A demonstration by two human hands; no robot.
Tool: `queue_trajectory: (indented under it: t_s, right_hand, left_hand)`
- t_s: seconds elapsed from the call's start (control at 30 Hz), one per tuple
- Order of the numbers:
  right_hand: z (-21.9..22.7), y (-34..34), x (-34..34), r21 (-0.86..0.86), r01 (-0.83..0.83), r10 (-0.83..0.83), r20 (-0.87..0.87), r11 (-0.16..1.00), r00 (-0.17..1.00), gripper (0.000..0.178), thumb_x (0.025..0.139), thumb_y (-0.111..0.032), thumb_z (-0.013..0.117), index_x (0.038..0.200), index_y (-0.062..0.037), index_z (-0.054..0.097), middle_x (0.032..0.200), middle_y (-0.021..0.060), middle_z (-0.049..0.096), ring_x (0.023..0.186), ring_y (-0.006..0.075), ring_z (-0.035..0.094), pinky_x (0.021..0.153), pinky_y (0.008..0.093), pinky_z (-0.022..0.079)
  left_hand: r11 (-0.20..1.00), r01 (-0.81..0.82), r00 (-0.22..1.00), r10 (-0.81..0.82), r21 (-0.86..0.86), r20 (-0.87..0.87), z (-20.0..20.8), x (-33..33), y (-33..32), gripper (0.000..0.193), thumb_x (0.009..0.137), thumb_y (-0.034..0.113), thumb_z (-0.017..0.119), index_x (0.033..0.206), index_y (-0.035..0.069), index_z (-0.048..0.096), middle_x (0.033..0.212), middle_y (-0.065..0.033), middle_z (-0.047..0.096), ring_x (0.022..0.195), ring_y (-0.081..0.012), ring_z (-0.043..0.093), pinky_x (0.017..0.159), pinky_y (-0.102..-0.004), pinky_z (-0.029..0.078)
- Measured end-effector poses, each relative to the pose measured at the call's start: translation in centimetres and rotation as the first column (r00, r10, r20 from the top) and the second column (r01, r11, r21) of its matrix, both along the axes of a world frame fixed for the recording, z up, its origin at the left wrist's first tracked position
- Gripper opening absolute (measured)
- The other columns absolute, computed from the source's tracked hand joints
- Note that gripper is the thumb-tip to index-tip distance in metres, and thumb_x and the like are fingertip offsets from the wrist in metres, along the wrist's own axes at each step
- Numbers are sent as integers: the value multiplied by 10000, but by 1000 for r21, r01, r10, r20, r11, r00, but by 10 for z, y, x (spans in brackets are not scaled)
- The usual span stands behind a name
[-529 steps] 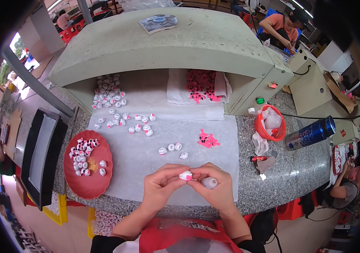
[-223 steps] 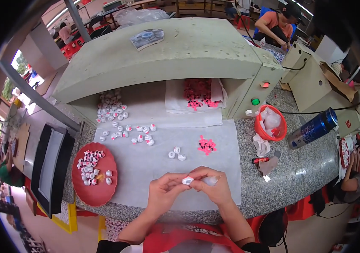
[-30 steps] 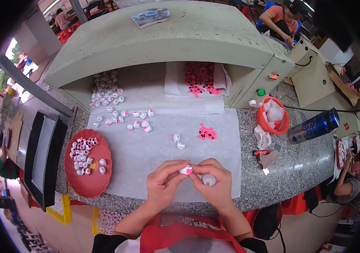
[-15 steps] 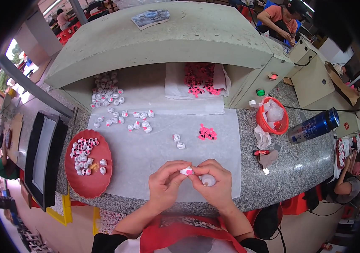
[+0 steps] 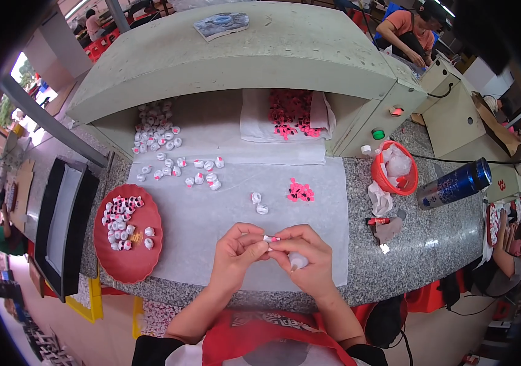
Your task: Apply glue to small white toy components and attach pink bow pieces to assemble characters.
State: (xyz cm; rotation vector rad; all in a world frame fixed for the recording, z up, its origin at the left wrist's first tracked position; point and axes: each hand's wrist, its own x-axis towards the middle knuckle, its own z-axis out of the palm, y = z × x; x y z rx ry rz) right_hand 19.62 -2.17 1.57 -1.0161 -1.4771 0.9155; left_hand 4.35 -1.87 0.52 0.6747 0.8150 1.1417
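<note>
Near the front of the white sheet [image 5: 211, 213], my left hand [image 5: 233, 255] pinches a small white piece [image 5: 267, 238] with pink on it. The fingertips of my right hand [image 5: 310, 259] meet that piece from the other side and press at its pink end. Tucked in the right palm is a small translucent squeeze bottle [image 5: 297, 261], its narrow tip toward me. Beyond my hands lie two white pieces [image 5: 256, 198] and a little heap of pink and black bits [image 5: 300, 190]. Fingers hide most of the held piece.
At left stands a red scalloped plate [image 5: 150, 262] holding white and pink pieces, beside a black tray [image 5: 45, 244]. A pale green metal hood [image 5: 211, 67] arches over more pieces. Rightward are a red basket [image 5: 416, 174], a blue bottle [image 5: 455, 183] and a dark red tube [image 5: 377, 221].
Both hands have risen slightly away from me and drawn closer together. The held piece has been turned, and the fingers now cover more of it.
</note>
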Motion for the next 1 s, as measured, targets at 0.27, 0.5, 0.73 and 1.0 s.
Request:
queue_trajectory:
  t_s: [0.27,0.5,0.73,1.0]
  right_hand:
    - [-6,2,13,-223,-271,196,-307,936,931,163,710,44,661,860,-10,624,846,66,586,738,118,563,613,223,451]
    - [-9,-4,7,-310,-307,157,-426,900,891,121,735,35,645,847,-1,618,837,67,582,722,112,550,595,218,445]
    - [-17,-3,-3,-343,-309,108,-497,887,861,83,760,-3,637,838,0,610,843,71,582,700,97,546,535,198,426]
    - [-50,3,-30,-483,-100,-25,-245,870,969,79,752,-14,633,806,0,577,798,74,574,616,85,532,515,201,427]
  left_hand:
    - [910,170,928,-19,379,-372,9,-5,-14,216,751,-77,612,946,-44,527,883,-141,615,836,-180,621,691,-252,529]
    - [948,87,948,16,305,-319,5,-4,-18,208,749,-68,621,941,-31,548,866,-131,630,781,-158,633,683,-243,526]
    - [950,67,961,22,306,-277,4,-5,-16,207,766,-52,610,961,-35,539,861,-123,629,783,-152,629,673,-251,522]
    - [976,-39,749,171,216,-640,-27,-44,-13,202,777,-52,590,971,-39,533,871,-77,613,734,-120,606,650,-209,473]
